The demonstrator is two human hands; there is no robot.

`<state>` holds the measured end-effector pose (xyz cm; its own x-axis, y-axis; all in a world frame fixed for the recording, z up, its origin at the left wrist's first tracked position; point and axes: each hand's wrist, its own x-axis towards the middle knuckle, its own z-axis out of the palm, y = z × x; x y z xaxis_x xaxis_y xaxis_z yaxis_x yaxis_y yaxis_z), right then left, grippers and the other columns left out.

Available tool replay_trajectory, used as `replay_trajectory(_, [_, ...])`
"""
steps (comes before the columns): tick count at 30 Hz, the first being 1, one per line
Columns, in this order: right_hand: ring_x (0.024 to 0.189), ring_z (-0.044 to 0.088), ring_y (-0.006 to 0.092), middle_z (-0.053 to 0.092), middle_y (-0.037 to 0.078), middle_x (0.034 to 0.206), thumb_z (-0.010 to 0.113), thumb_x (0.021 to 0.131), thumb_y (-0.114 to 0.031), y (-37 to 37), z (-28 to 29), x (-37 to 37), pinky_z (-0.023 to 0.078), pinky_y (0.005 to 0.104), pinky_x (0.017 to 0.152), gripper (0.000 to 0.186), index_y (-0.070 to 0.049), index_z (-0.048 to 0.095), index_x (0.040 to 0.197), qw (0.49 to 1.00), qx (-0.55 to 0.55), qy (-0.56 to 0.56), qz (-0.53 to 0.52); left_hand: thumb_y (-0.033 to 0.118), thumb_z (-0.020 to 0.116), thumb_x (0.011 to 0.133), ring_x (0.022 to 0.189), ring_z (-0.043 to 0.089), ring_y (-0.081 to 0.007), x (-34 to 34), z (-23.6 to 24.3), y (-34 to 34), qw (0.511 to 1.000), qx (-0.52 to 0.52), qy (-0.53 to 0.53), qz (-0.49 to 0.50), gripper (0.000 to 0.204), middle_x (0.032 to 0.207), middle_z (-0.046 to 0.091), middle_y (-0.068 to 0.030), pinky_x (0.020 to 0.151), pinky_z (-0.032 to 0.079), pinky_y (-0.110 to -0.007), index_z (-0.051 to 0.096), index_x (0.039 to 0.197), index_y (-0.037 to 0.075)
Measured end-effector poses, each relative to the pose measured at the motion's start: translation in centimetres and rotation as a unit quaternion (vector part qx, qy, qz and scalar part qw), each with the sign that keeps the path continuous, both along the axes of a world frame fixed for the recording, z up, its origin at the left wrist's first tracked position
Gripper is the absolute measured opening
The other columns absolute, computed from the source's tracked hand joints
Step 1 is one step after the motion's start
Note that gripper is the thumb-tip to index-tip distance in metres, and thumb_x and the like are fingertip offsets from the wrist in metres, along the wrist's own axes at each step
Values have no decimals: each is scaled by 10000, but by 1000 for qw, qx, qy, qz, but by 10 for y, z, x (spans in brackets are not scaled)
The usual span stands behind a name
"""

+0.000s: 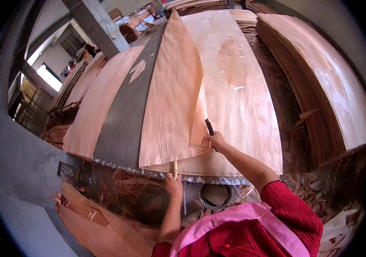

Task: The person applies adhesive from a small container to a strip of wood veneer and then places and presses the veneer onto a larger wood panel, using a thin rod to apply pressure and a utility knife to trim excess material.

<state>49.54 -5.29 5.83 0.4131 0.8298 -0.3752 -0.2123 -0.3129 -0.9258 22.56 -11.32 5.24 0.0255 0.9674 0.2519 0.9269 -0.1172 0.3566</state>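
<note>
A large thin wood veneer sheet lies over a paler veneer sheet, both on a dark grey worktable. The upper sheet's right edge is raised and curled over. My left hand is at the table's near edge, closed around a slim pale wooden stick whose far end passes out of sight under the sheet. My right hand is closed around a slender black tool beside the curled edge; its exact kind is not clear. Small white tape strips surround a darker patch on the paler sheet.
A tall veneer stack stands at the right, and more sheets lie at the left. Below the table's front edge sit a round dark container and scattered veneer scraps. A concrete pillar rises at the far left.
</note>
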Motion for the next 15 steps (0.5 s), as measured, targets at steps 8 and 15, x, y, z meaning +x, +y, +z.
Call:
replay_trajectory(8, [408, 470, 143, 552, 65, 561, 617, 762, -180, -15, -24, -37, 369, 306, 379, 179, -29, 615, 666, 975, -84, -115, 171, 331, 471, 844, 704, 580, -397, -80, 34, -2, 984, -152, 97, -3, 281, 739, 596, -214, 610, 434, -489, 460, 901, 56])
replay_trajectory(15, [603, 616, 250, 611, 175, 796, 494, 861, -284, -57, 66, -96, 489, 417, 506, 352, -152, 448, 1184, 982, -13, -52, 182, 334, 485, 831, 668, 555, -420, -45, 95, -56, 979, -173, -81, -69, 281, 721, 580, -218, 577, 411, -505, 464, 890, 60])
